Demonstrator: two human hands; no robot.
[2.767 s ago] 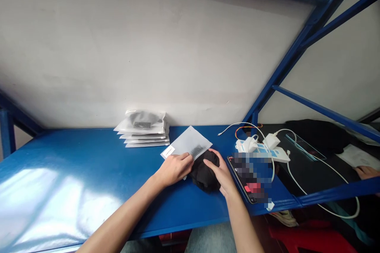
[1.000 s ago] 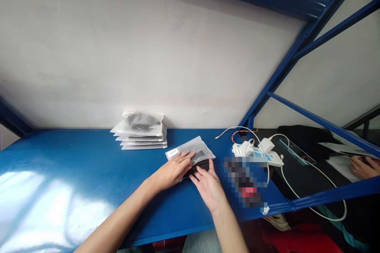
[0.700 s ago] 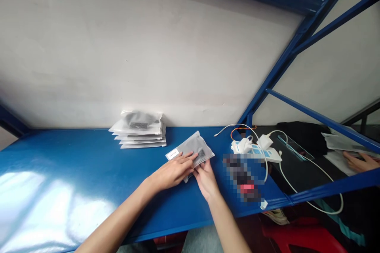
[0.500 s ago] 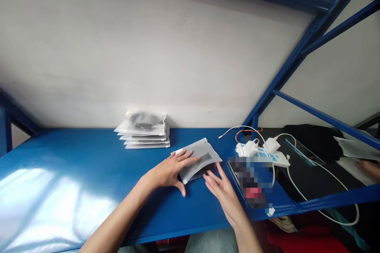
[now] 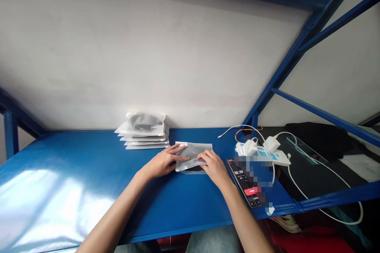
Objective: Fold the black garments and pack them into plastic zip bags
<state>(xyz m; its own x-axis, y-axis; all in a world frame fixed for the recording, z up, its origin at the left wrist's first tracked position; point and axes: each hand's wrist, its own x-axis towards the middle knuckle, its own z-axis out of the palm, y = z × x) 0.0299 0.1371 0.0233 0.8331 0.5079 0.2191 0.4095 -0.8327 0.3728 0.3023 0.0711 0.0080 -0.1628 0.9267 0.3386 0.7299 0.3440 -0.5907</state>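
Observation:
A frosted plastic bag (image 5: 193, 151) with a dark cloth inside lies flat on the blue shelf (image 5: 89, 174). My left hand (image 5: 162, 161) rests at its left edge, fingers stretched out on the bag. My right hand (image 5: 214, 166) presses on its right end with the fingers curled over the near edge. A stack of like filled bags (image 5: 145, 130) sits against the wall just to the left behind.
A phone (image 5: 246, 181) lies face up right of my right hand. Behind it are a white power strip (image 5: 261, 151) with chargers and cables. Blue rack beams (image 5: 299, 47) slope up at the right. Dark cloth (image 5: 320, 138) lies on the neighbouring shelf.
The dark cloth went from beside the bag into it. The bag has turned square to the shelf edge and both hands now press it flat. The other person's hand at the right is gone.

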